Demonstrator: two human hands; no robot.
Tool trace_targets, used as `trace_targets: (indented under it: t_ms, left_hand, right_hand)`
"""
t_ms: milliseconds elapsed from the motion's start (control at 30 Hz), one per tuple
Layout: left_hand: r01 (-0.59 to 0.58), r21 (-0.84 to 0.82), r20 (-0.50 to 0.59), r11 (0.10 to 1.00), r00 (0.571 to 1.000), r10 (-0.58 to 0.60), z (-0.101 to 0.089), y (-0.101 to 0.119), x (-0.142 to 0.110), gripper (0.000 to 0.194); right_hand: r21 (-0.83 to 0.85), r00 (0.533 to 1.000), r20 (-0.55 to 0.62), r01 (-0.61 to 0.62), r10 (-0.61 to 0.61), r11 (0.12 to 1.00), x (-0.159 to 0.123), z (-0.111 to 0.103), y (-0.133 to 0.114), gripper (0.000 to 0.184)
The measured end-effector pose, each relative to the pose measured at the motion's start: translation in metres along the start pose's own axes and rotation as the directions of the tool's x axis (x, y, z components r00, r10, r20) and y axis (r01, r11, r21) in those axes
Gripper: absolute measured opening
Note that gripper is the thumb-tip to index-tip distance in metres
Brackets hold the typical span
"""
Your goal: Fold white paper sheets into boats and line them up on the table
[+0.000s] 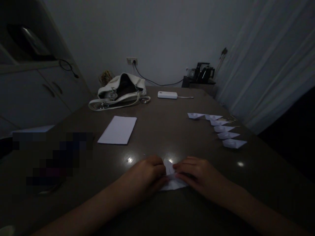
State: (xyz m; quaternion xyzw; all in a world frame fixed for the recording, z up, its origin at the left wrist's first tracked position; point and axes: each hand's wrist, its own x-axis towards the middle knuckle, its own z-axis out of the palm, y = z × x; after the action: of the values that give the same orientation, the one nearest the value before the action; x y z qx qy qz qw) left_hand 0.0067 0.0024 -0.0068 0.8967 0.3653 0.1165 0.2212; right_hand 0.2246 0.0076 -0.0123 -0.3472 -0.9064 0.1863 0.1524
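Observation:
A small folded piece of white paper [171,177] lies on the dark table [159,131] near its front edge. My left hand [147,175] presses on its left side with curled fingers that pinch the paper. From the right, my right hand [197,175] holds the other side, fingers closed on a fold. The middle of the paper sticks up between my fingertips; much of it is hidden under my hands.
Several folded paper boats [221,128] stand in a row at the right. A stack of white sheets [118,129] lies left of centre. A white handbag [120,91] and a white power bank [167,94] sit at the back. A curtain [270,65] hangs at right.

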Motion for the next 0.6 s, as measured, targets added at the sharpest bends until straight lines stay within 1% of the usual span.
trace_targets:
  t_ms: [100, 200, 367, 433, 600]
  left_hand:
    - [0.033, -0.1, -0.021, 0.994, 0.999, -0.035, 0.0001, -0.0043, 0.0012, 0.02]
    - [0.101, -0.148, -0.007, 0.984, 0.995, -0.103, -0.0001, -0.0059, 0.0031, 0.018]
    - [0.186, -0.129, 0.029, 0.974, 0.983, -0.184, -0.0023, -0.0018, 0.0049, 0.017]
    - [0.217, -0.12, 0.027, 0.969, 0.976, -0.215, -0.0024, -0.0007, 0.0054, 0.016]
    - [0.258, -0.121, 0.027, 0.959, 0.966, -0.256, -0.0006, -0.0018, 0.0079, 0.012]
  right_hand:
    - [0.023, 1.0, -0.021, -0.022, 0.022, 1.0, 0.0007, 0.0015, 0.001, 0.017]
    - [0.065, 0.997, -0.042, -0.056, 0.059, 0.996, 0.0015, 0.0027, 0.0016, 0.015]
    - [0.12, 0.991, -0.038, -0.122, 0.127, 0.985, 0.0041, 0.004, 0.0021, 0.011]
    - [0.131, 0.989, -0.034, -0.137, 0.143, 0.982, 0.005, 0.005, 0.0022, 0.01]
    - [0.154, 0.985, -0.038, -0.161, 0.169, 0.975, 0.0058, 0.0095, 0.0026, 0.006]
